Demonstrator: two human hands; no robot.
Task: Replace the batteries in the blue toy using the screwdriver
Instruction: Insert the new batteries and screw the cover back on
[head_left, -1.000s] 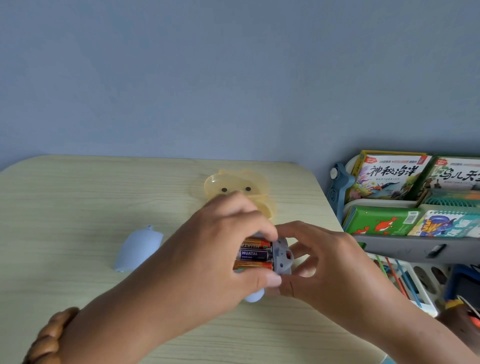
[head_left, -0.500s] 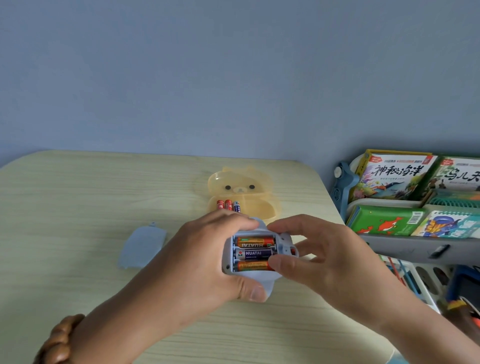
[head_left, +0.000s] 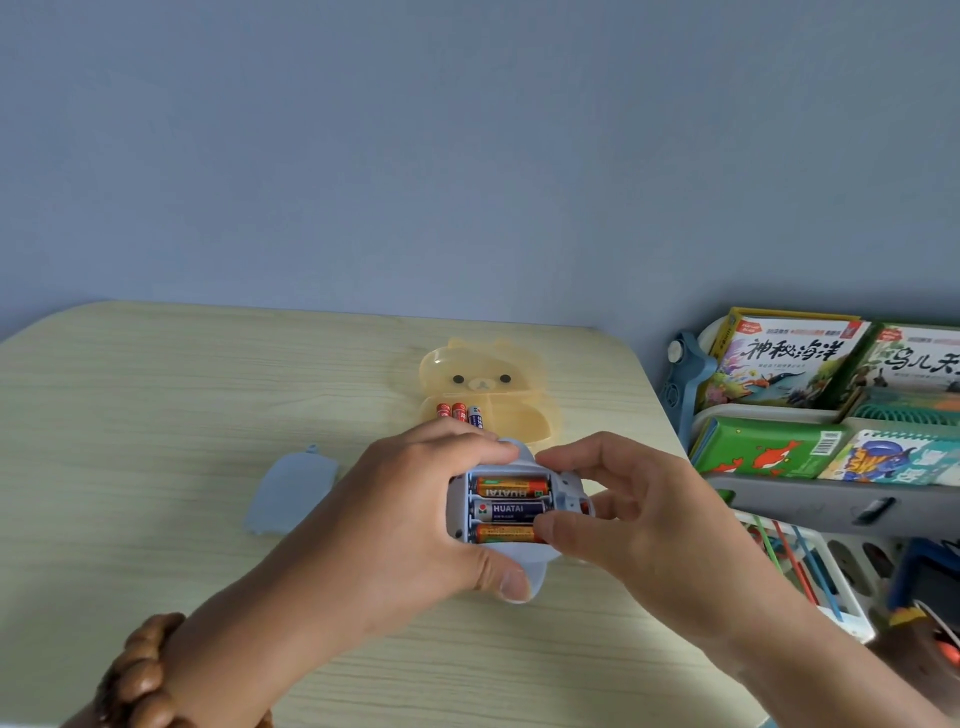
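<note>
Blue toy (head_left: 519, 577) — held just above the near middle of the desk (head_left: 156, 395), underside up, battery bay open. Three batteries (head_left: 511, 509) lie side by side in the bay: orange at the far slot, dark blue marked HUATAI in the middle, orange at the near slot.

Left hand (head_left: 400, 525) — closed around the toy's left side, fingers curled over the far edge, thumb pressed on the near edge.

Right hand (head_left: 639, 525) — holds the toy's right side, forefinger over the far right corner, thumb tip resting on the right end of the near battery.

Cover (head_left: 293, 493) — pale blue, flat on the desk, left of the left hand, apart from the toy.

Bear-shaped box (head_left: 524, 410) — translucent yellow, open, just beyond the hands; three more batteries (head_left: 460, 413) in its left compartment.

Bracelet (head_left: 135, 680) — brown beads, on the left wrist.

Shelf (head_left: 810, 499) — right of the desk, holding picture books (head_left: 784, 358).
</note>
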